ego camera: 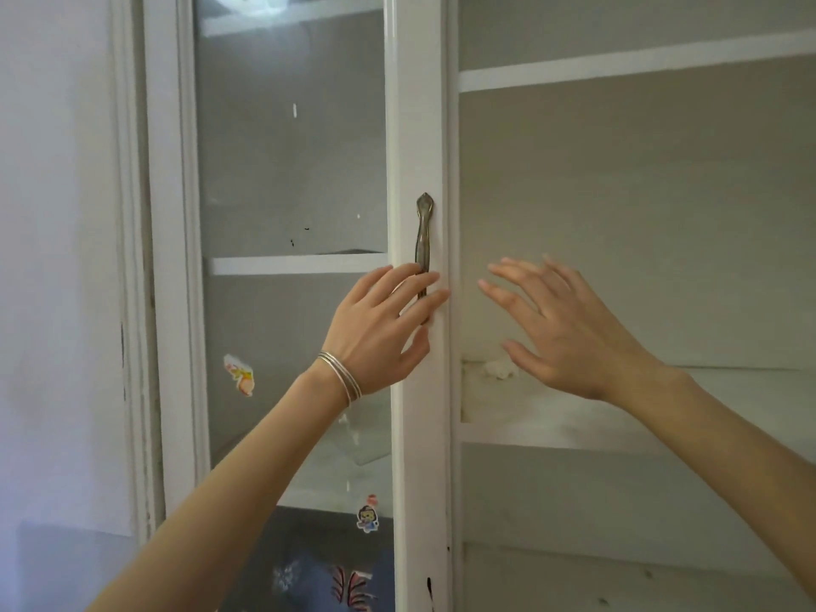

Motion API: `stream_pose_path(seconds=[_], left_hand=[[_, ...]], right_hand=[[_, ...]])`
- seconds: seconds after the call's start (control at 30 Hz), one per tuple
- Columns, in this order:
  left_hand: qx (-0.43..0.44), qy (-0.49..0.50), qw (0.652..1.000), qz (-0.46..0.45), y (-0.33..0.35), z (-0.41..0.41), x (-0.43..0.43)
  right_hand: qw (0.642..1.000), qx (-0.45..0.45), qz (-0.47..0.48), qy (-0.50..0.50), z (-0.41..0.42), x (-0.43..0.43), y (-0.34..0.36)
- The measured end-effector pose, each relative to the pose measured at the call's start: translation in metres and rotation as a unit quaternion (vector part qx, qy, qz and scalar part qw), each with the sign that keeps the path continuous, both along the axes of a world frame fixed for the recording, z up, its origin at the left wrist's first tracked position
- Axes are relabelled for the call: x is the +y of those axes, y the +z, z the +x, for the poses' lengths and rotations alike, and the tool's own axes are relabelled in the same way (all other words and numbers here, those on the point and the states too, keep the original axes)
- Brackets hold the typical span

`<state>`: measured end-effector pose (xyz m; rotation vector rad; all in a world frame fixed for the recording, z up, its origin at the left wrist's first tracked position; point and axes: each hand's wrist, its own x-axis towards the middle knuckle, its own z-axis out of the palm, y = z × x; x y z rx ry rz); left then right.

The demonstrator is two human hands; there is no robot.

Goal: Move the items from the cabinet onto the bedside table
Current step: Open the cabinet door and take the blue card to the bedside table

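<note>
Far left of the handle [424, 231] a pale wall [57, 258] meets the white cabinet [172, 214]; its frame edge there is chipped; between frame and handle the glass door [287, 148] stands closed, so nothing behind it can be reached from the front; two stickers [240, 374] cling to the pane, below and left of the handle; behind the pane, lower than the handle, a clear object [362, 448] lies on a shelf, but its shape and long axis cannot be told through the glass; under it shows a dark patterned thing [309, 563], partly cut off by the bottom edge; the left grip [379, 329], thin bangles [342, 377] at the wrist, lies across the handle's lower half with fingers fairly straight and fingertips at the door's right edge, thumb on the stile below; the handle is slim metal and runs straight up and down; just right of it the cabinet is open, giving free room between an upper shelf [618, 72] and a lower shelf [552, 430]; there the right grip [569, 329] hovers, fingers spread and holding nothing; a small white lump [499, 368] sits near the lower shelf, beside that thumb.
</note>
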<state>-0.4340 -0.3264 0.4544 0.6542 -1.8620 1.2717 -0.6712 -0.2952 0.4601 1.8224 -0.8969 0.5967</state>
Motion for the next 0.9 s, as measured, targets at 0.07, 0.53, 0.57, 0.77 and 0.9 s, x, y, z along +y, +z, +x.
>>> stream_pose_path(seconds=[0.07, 0.53, 0.57, 0.77, 0.9], left_hand=[[-0.010, 0.003, 1.000, 0.000, 0.006, 0.000, 0.000], [-0.158, 0.069, 0.985, -0.031, 0.045, 0.007, 0.015], [-0.158, 0.068, 0.984, -0.033, 0.045, 0.008, 0.019], [-0.156, 0.045, 0.985, -0.056, 0.044, 0.021, 0.049], [-0.162, 0.013, 0.983, -0.086, 0.050, 0.035, 0.076]], right_hand=[[1.000, -0.004, 0.002, -0.007, 0.000, 0.000, -0.001], [0.998, -0.039, 0.038, 0.019, -0.002, 0.014, -0.031], [0.998, -0.039, 0.039, 0.024, -0.002, 0.014, -0.034], [0.998, -0.039, 0.052, 0.027, 0.003, 0.027, -0.050], [0.998, -0.032, 0.058, 0.017, 0.017, 0.050, -0.051]])
